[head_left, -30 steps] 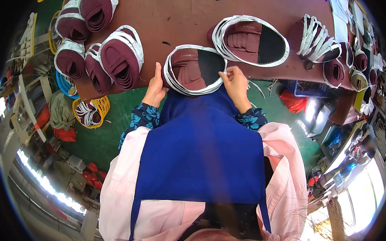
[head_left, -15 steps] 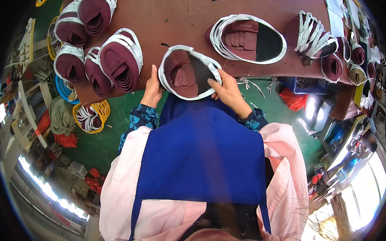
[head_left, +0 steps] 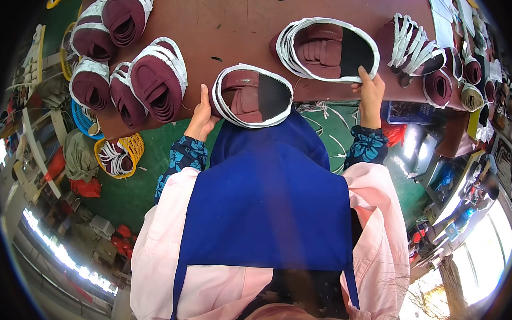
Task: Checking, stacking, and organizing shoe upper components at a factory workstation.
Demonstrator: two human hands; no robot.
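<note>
Fingers of the left hand grip the near stack of maroon uppers at the table edge, right hand fingertips rest on the far stack; several bundles lie finished at left

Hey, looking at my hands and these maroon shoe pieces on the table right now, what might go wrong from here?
1. The near stack overhangs the table edge, steadied only by your left hand; it might slide into your lap.
2. Your right hand touches just the rim of the far stack; pulling there may fan the white-edged layers apart.
3. Loose white strips beside it could get dragged along.
</note>
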